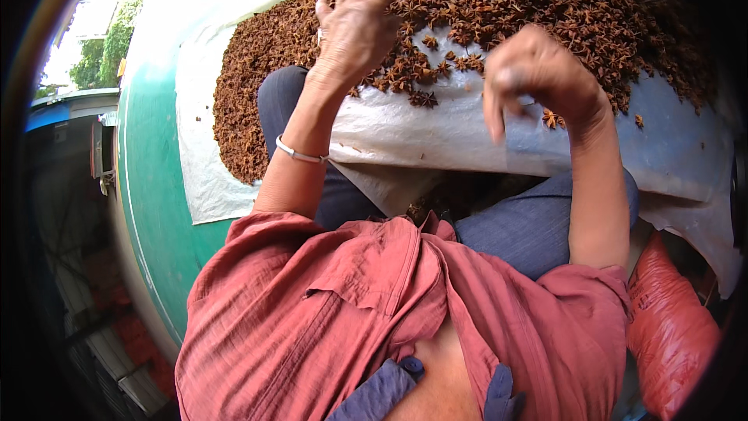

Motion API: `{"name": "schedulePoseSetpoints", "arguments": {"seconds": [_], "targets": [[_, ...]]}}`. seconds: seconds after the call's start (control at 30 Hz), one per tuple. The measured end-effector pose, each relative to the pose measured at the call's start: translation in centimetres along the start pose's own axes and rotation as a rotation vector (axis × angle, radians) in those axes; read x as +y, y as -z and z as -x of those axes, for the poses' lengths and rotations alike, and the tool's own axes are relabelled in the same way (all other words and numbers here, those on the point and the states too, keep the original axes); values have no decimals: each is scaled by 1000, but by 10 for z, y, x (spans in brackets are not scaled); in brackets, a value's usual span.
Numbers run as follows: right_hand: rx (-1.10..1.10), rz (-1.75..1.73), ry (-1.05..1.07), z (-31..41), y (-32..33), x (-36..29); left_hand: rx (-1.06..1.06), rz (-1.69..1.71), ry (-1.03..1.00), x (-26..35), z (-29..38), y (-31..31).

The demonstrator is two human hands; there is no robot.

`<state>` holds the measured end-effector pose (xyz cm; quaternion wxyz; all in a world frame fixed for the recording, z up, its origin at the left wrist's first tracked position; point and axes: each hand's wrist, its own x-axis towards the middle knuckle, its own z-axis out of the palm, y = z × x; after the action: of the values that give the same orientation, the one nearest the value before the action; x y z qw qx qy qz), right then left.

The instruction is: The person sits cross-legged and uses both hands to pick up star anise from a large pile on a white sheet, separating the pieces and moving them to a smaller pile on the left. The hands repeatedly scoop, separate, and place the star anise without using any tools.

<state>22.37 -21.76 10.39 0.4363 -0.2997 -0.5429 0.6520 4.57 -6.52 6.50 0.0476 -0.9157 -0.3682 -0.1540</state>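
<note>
Brown star anise pods (561, 6) lie heaped on a pale plastic sheet (403, 128) in front of me, thinning to loose pods towards the middle. Above the left edge of the loose pods is my left hand (362, 23), back up and fingers spread and bent; its fingertips are partly hidden, and whether it holds anything cannot be told. My right hand (534, 79) is bent at the wrist over the sheet's near part, fingers pointing down and blurred, so what lies between them cannot be told. A few single pods (552, 118) lie beside it.
A low spread of small brown pieces (245, 88) covers a white sheet (193, 187) at the left, on a green floor (146, 187). My bent knees are under and beside the sheet's near edge. A filled red plastic sack (669, 327) stands at the lower right.
</note>
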Motion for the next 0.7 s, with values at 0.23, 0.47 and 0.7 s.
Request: {"name": "schedulePoseSetpoints", "arguments": {"seconds": [0.23, 0.47, 0.7], "targets": [[277, 925, -678, -14, 5, 58, -206, 103, -397, 24, 34, -63], [633, 1419, -173, -19, 4, 86, -26, 821, -216, 21, 32, -52], [563, 1542, 92, -18, -12, 83, -495, 1049, 172, 11, 47, -22]]}}
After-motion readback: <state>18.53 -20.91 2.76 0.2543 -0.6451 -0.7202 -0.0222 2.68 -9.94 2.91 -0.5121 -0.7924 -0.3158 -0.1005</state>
